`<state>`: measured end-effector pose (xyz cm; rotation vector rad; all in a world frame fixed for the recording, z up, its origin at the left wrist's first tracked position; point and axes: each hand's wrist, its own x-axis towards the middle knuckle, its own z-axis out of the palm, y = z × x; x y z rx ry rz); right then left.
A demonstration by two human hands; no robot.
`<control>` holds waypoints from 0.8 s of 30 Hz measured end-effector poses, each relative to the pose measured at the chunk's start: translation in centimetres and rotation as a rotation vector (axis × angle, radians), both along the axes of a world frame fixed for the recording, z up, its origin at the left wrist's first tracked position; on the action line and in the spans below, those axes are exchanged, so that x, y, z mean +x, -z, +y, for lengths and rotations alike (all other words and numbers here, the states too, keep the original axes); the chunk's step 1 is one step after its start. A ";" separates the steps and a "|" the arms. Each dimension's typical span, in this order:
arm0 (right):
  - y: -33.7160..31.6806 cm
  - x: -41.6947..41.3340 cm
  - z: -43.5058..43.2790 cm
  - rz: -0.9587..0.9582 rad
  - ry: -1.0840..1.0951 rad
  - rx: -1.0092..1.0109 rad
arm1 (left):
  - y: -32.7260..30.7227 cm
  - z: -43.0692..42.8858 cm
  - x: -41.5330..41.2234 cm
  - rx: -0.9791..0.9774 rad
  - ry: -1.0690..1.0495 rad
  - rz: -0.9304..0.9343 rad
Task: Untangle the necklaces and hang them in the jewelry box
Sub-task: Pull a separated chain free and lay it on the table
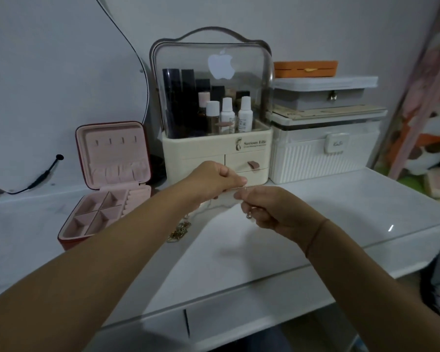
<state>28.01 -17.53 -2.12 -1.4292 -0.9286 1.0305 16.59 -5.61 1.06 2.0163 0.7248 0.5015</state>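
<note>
Your hands pinch a thin chain at frame centre, above the white table (315, 212).

Your left hand (211, 181) and right hand (269, 212) are each closed on the fine necklace (241, 188); a gold tangle (179, 231) lies below. At left, the jewelry box (107, 184) stands open, its pink compartments and lid hooks bare. Behind, the clear-lidded organizer (214, 110) holds bottles.

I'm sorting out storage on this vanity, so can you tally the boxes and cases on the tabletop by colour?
Pink, open jewelry box: 1
Cream, clear-domed cosmetics organizer: 1
White ribbed case: 1
Grey box: 1
Orange case: 1
Total: 5
</note>
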 end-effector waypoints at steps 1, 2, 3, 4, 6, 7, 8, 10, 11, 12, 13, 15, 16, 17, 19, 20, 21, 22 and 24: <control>0.2 0.1 -0.3 -0.098 0.042 -0.004 | 0.1 0.3 0.1 0.046 0.006 0.037; 0.4 0.2 -0.8 -0.184 0.084 0.000 | 0.4 0.6 0.0 0.091 0.018 0.090; 0.7 0.4 -1.2 -0.261 0.124 0.008 | 0.5 0.9 -0.1 0.127 0.035 0.145; 1.1 0.5 -1.7 -0.334 0.164 0.016 | 0.7 1.1 -0.3 0.151 0.050 0.190; 1.9 0.8 -2.5 -0.462 0.244 0.021 | 0.9 1.7 -0.7 0.178 0.061 0.238; 2.5 0.9 -2.9 -0.515 0.279 0.021 | 1.1 1.9 -0.8 0.189 0.059 0.243; 3.0 1.0 -3.3 -0.564 0.307 0.023 | 1.2 2.1 -0.9 0.196 0.060 0.243; 4.0 0.9 -4.0 -0.654 0.352 0.031 | 1.3 2.4 -1.0 0.225 0.069 0.233; 4.4 0.8 -4.3 -0.688 0.371 0.042 | 1.5 2.6 -1.0 0.258 0.063 0.227; 4.8 0.5 -4.7 -0.713 0.389 0.053 | 1.8 3.0 -0.9 0.306 0.044 0.227; 5.2 0.2 -5.0 -0.739 0.407 0.067 | 2.1 3.3 -0.7 0.362 0.016 0.234; 5.8 -0.5 -5.7 -0.801 0.434 0.097 | 2.8 3.7 -0.4 0.473 -0.038 0.252; 6.1 -0.9 -6.1 -0.835 0.441 0.113 | 3.2 3.7 -0.2 0.523 -0.064 0.248; 6.4 -1.3 -6.3 -0.867 0.445 0.133 | 3.6 3.7 0.0 0.565 -0.092 0.229; 7.0 -2.0 -6.8 -0.924 0.458 0.193 | 4.2 3.5 0.4 0.605 -0.144 0.170; 7.3 -2.4 -6.9 -0.947 0.469 0.218 | 4.5 3.4 0.6 0.608 -0.156 0.150; 7.6 -2.7 -7.1 -0.966 0.480 0.230 | 4.9 3.4 0.9 0.600 -0.162 0.138; 7.9 -3.0 -7.2 -0.977 0.492 0.235 | 5.3 3.5 1.3 0.593 -0.168 0.130; 8.4 -3.6 -7.4 -0.981 0.528 0.232 | 5.8 3.4 1.9 0.579 -0.183 0.096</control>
